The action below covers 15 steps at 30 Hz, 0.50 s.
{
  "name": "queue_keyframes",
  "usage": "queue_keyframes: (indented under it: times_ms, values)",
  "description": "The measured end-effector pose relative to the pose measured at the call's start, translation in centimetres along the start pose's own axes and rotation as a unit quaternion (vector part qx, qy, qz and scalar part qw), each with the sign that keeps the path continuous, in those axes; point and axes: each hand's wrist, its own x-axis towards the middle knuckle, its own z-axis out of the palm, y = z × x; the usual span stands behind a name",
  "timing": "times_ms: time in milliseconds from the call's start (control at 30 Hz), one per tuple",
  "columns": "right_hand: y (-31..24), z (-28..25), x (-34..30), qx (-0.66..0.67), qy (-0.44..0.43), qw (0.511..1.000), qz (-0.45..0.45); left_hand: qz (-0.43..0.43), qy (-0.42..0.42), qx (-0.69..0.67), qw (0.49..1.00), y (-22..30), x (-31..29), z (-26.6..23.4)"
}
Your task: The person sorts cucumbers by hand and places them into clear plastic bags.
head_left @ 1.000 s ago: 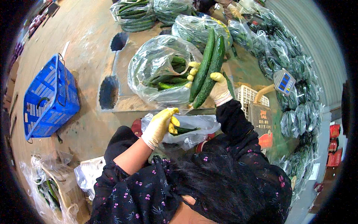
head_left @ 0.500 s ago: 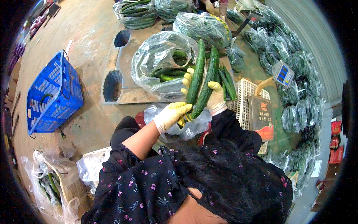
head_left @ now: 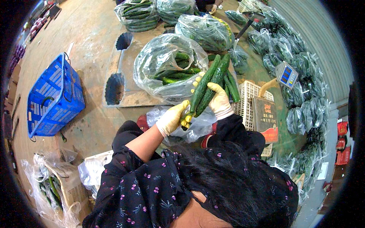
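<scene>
Two long dark green cucumbers (head_left: 205, 84) slant side by side in front of me, their far ends leaning right. My right hand (head_left: 219, 102), in a pale yellow glove, wraps round them from beneath, with its thumb on top and fingertips showing at the left side. Also gloved, my left hand (head_left: 172, 119) is closed at their near ends, where yellow blossoms (head_left: 185, 121) stick out. Just beyond lies an open clear plastic bag (head_left: 146, 72) with several cucumbers inside. More loose cucumbers (head_left: 232, 86) rest right of my right hand.
A blue basket (head_left: 57, 100) stands on the left. To the right are a white crate (head_left: 246, 104), a cardboard box (head_left: 266, 117) and a scale display (head_left: 286, 75). Filled cucumber bags (head_left: 203, 32) lie at the back and along the right wall. Another person's hand (head_left: 213, 9) shows at the top.
The two cucumbers have come closer together, and their far ends have dropped and swung right. My right hand has shifted slightly right with them. The other person's hand at the top has moved.
</scene>
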Motion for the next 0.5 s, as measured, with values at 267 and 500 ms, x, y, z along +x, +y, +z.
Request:
queue_keyframes:
  times_ms: [267, 500]
  values:
    - [-0.8, 1.9, -0.2, -0.627, 0.126, 0.769, -0.009, -0.014, -0.040, 0.121, 0.992, 0.2, -0.1, 0.5]
    - [-1.2, 4.8, -1.5, -0.873, 0.028, 0.484, -0.045, 0.006, -0.040, 0.067, 0.997, -0.2, 0.0, -0.1]
